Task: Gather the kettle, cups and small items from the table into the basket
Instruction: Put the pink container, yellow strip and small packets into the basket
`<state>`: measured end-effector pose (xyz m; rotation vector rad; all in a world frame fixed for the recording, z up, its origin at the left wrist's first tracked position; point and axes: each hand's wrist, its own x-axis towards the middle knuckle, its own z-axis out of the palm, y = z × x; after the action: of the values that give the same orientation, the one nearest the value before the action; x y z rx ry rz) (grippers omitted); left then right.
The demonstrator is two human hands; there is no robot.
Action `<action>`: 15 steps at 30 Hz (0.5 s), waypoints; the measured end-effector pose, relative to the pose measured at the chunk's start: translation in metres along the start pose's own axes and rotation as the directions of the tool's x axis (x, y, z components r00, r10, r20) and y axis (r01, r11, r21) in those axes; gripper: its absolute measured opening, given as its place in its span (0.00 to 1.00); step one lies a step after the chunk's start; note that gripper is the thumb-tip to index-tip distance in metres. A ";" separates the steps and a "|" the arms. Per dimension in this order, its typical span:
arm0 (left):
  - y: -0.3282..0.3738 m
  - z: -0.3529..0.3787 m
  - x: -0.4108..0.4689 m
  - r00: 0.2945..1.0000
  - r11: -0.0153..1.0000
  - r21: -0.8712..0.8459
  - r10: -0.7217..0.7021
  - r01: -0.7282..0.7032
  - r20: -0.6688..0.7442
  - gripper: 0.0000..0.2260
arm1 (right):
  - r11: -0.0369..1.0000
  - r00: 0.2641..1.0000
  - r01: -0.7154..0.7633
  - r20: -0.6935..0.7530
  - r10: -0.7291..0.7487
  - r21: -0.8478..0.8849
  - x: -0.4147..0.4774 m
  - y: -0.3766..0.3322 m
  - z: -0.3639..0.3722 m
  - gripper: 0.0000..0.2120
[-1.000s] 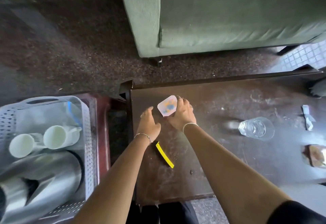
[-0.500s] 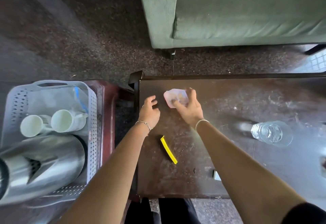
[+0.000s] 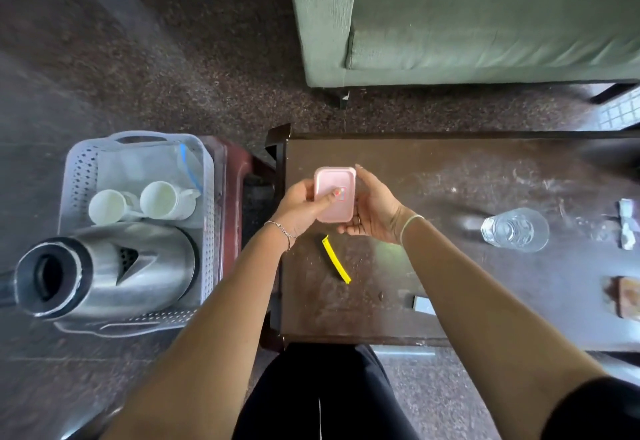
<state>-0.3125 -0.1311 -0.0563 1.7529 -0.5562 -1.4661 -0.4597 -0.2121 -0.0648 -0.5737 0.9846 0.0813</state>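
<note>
Lifted since half a second ago: small pink lidded box [image 3: 335, 195], then low over the desk [image 3: 519, 169] in the right hand [image 3: 375, 212] alone, now raised clear and gripped from both sides, left hand [image 3: 301, 205] with thumb across the lid, right hand curled round the far edge. Basket [image 3: 78, 176] well to the left, already carrying kettle [image 3: 138, 266] and two cups [image 3: 110, 206]. Yellow clip [image 3: 336, 264] and drinking glass [image 3: 515, 233] not yet collected. Risks, as judged: lid popping under thumb pressure; box slipping in the change to one hand; release too early, into the gap between desk and basket.
</note>
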 end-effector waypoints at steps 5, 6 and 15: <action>-0.043 -0.017 -0.015 0.974 0.956 -0.273 -0.156 0.106 -0.167 0.09 | 0.930 0.772 0.009 -0.588 -0.240 -0.367 0.019 0.053 0.006 0.15; -0.052 -0.020 -0.019 0.966 0.947 -0.288 -0.196 0.141 -0.170 0.10 | 0.851 0.730 -0.066 -0.607 -0.315 -0.521 0.020 0.069 0.004 0.10; -0.113 -0.037 -0.058 0.930 0.914 -0.321 -0.316 0.247 -0.185 0.14 | 0.579 0.753 -0.253 -0.533 -0.386 -0.775 0.039 0.167 0.022 0.20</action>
<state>-0.3072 -0.0083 -0.1069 1.7827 0.0448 -1.4210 -0.4742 -0.0668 -0.1575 -1.6139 1.6321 0.2913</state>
